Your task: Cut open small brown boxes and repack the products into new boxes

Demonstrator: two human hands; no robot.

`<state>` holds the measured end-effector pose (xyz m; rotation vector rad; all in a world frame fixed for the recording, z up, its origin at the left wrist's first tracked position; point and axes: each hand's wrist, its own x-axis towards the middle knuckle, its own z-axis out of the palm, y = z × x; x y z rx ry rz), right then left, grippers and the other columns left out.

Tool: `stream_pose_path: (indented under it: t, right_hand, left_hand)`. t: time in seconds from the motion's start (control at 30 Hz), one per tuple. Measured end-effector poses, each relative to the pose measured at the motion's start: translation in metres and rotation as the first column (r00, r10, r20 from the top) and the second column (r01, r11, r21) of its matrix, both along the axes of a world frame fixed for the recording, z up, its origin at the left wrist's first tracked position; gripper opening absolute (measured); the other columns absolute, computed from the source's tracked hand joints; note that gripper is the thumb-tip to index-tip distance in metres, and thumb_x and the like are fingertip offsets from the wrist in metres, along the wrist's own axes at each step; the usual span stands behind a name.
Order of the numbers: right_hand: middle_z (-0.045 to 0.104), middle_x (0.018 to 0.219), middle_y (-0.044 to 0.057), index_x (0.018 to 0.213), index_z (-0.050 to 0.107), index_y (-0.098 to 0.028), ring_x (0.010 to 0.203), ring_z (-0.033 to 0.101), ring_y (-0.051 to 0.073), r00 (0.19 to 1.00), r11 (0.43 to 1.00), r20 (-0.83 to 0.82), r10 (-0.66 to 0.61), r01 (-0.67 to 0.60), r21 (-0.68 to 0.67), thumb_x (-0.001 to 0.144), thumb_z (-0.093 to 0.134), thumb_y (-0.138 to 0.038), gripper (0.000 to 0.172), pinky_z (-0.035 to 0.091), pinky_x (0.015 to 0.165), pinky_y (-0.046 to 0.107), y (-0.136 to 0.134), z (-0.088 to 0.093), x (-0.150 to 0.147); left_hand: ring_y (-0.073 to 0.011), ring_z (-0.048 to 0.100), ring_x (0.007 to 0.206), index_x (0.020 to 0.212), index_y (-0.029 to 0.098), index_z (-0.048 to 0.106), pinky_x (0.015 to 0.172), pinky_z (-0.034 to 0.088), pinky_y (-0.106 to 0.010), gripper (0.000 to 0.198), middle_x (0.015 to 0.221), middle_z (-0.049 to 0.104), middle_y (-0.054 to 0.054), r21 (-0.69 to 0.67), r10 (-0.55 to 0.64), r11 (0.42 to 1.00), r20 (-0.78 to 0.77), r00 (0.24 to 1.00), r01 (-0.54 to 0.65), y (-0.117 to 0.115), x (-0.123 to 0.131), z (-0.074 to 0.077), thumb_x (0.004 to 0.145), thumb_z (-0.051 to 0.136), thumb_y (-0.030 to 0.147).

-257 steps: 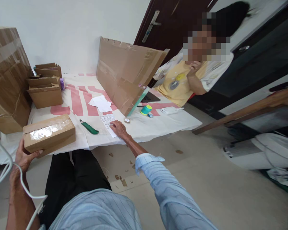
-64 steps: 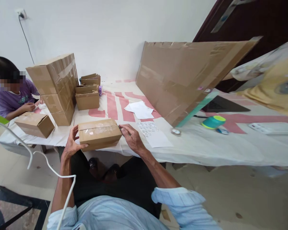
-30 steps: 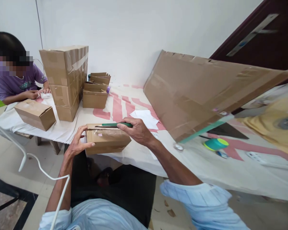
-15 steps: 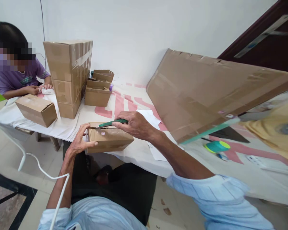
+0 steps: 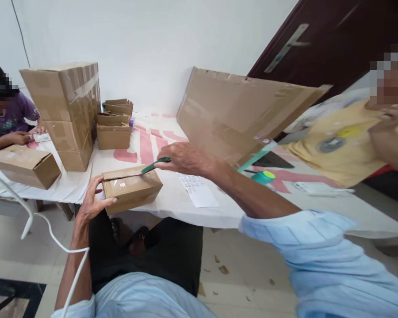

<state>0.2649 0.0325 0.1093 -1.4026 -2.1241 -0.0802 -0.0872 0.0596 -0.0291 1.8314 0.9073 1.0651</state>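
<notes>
A cloth-covered table (image 5: 173,199) bears stacked cardboard boxes (image 5: 65,119) and paper (image 5: 201,195).

My box (image 5: 131,194) is brown cardboard, longer than it is tall. It sits at the near edge of the table (image 5: 225,214), with its long side facing me and its right end turned a little away. Shiny clear tape is on it, and a small pale mark shows on the side near me. A dark line runs along the top from the left end. I hold that end with my left hand (image 5: 94,198). My knife (image 5: 151,165) is dark green and thin. It slants down to the left from my right hand (image 5: 182,157), and its low end meets the top of the box.
</notes>
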Motion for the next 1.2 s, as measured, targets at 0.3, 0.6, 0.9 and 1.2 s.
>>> stream_pose_path:
  t: [0.3,0.6,0.9,1.2]
  right_hand:
    - [0.079,0.088,0.006,0.085,0.079,-0.022,0.077,0.068,0.022,0.983,0.983,-0.15,-0.109,0.084,-0.164,0.096,0.062,-0.048,0.033,0.047,0.072,0.034,-0.048,-0.035,0.048]
    - [0.078,0.089,0.006,0.088,0.079,-0.021,0.079,0.069,0.021,0.978,0.986,-0.145,-0.152,0.141,-0.087,0.1,0.06,-0.041,0.03,0.047,0.073,0.033,-0.058,-0.053,0.053]
    - [0.077,0.102,0.009,0.091,0.08,-0.019,0.082,0.066,0.02,0.933,0.971,0.291,-0.213,0.236,-0.045,0.102,0.066,-0.04,0.027,0.032,0.063,0.03,-0.053,-0.002,0.023]
    - [0.075,0.123,0.012,0.12,0.077,-0.018,0.102,0.068,0.024,0.859,0.865,-0.1,-0.502,0.496,-0.074,0.107,0.056,-0.031,0.027,0.049,0.085,0.034,-0.064,-0.043,0.08]
  left_hand:
    - [-0.0384,0.052,0.146,0.143,0.029,0.061,0.111,0.052,-0.053,0.078,0.16,0.049,-0.013,0.007,-0.046,0.999,-0.054,0.997,0.047,0.005,0.002,0.005,0.073,0.091,0.049]
    - [-0.0409,0.054,0.146,0.143,0.027,0.062,0.112,0.053,-0.055,0.083,0.155,0.058,-0.014,-0.048,-0.069,0.996,-0.014,0.998,0.068,0.01,-0.001,0.013,0.07,0.094,0.049]
    - [-0.0412,0.061,0.14,0.142,0.024,0.062,0.107,0.056,-0.051,0.085,0.148,0.065,-0.014,-0.085,-0.068,0.994,0.022,0.997,0.07,0.016,-0.002,0.025,0.067,0.096,0.043]
    - [-0.0435,0.056,0.145,0.154,0.027,0.053,0.109,0.057,-0.053,0.102,0.158,0.058,-0.015,-0.097,-0.009,0.995,-0.016,1.0,0.008,0.022,-0.006,0.042,0.063,0.096,0.041]
